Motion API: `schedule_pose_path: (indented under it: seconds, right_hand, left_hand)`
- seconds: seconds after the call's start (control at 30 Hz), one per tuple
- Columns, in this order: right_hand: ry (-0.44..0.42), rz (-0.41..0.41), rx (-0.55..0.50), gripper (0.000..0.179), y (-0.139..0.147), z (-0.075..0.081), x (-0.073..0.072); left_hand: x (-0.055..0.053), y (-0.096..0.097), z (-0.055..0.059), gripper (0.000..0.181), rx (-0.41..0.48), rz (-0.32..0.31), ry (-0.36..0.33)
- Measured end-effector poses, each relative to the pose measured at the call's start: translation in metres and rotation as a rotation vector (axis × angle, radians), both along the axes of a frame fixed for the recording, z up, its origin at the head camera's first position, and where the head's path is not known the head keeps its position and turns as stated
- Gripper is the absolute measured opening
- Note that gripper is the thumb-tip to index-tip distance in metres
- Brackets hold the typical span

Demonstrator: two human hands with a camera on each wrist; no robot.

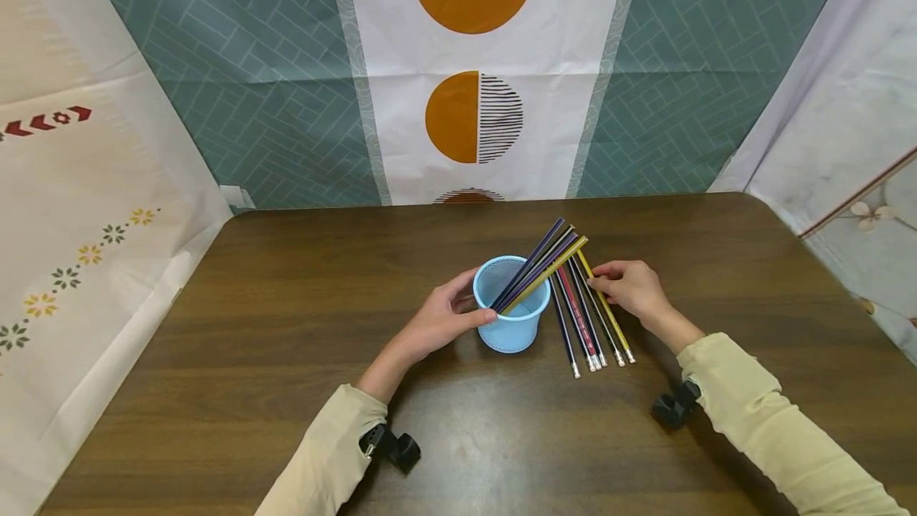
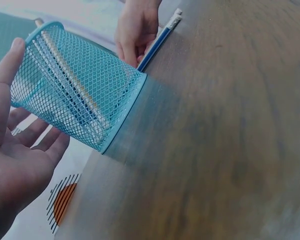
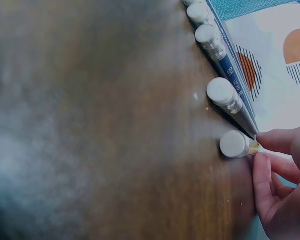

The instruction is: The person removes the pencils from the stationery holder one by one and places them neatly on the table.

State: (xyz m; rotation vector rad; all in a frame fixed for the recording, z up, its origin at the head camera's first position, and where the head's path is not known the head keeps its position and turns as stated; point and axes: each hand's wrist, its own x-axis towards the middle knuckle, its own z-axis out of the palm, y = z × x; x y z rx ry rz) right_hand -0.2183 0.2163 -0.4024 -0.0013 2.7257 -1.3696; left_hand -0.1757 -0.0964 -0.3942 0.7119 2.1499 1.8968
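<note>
A light blue mesh pencil cup (image 1: 510,334) stands on the table, with several pencils (image 1: 546,265) leaning in it toward the back right. My left hand (image 1: 438,318) holds the cup from the left, thumb at its front rim and fingers around the far side. Right of the cup, several pencils (image 1: 579,315) lie side by side, white eraser ends toward me. With thumb and forefinger, my right hand (image 1: 634,289) pinches the yellow pencil (image 1: 614,322), the rightmost of the row. In the right wrist view its white eraser (image 3: 233,144) lies low over the wood.
The brown wooden table (image 1: 301,325) reaches back to a patterned cloth (image 1: 272,78) hanging behind it. Light cloths hang at both sides. A small black camera (image 1: 397,448) sits on the left wrist, another camera (image 1: 673,406) on the right.
</note>
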Motion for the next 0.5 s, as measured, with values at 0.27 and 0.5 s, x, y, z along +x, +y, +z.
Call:
schedule_pose_path:
  seconds: [0.27,0.5]
  right_hand:
    - [-0.003,0.004,-0.02,0.03,0.0,0.0001,0.0004]
    - [-0.031,-0.015,-0.068,0.03,-0.0009,0.0022,-0.0004]
  left_hand:
    - [-0.0007,0.0,-0.0027,0.066,0.004,0.0,-0.001]
    - [0.0004,-0.001,-0.0016,0.064,0.006,-0.004,0.004]
